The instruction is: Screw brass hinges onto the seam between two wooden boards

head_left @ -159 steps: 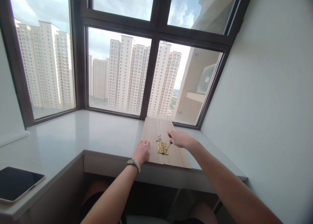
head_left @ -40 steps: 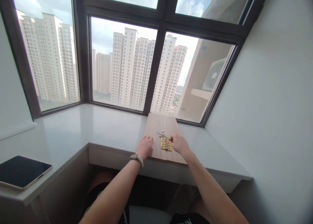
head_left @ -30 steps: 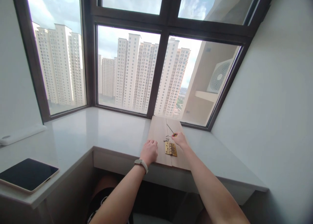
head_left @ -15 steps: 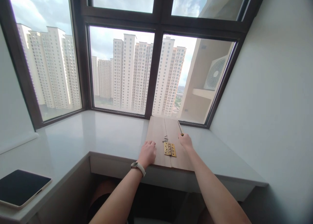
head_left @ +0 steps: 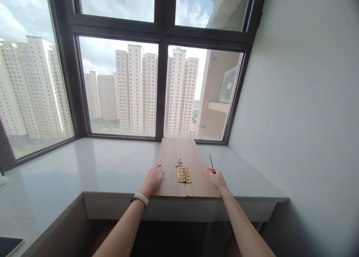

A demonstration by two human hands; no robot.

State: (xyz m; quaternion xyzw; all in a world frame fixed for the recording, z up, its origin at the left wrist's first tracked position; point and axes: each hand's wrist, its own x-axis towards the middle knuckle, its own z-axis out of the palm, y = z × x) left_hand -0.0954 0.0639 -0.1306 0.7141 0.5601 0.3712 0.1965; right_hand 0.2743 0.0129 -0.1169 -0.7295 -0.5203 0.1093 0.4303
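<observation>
Two pale wooden boards lie side by side on the white sill, a left board (head_left: 169, 152) and a right board (head_left: 192, 154), with a thin seam between them. A brass butt hinge (head_left: 184, 174) rests opened flat across the seam near the front. Several small screws (head_left: 178, 163) are scattered just behind it. My left hand (head_left: 155, 178) is closed against the outer edge of the left board, fingers curled. In my right hand (head_left: 218, 180) is a screwdriver (head_left: 211, 162), its shaft pointing up and away; the fist hides most of its handle. That hand is beside the right board's outer edge.
The white sill (head_left: 117, 163) runs along the dark-framed window (head_left: 161, 96), its front edge dropping off toward me. A tablet (head_left: 9, 245) is partly visible at the lower left. A plain wall (head_left: 303, 100) bounds the right side.
The view has swung right, so the tablet is mostly out of frame. My left hand has moved from the left board's top to its outer edge. My right hand has shifted outward with the screwdriver.
</observation>
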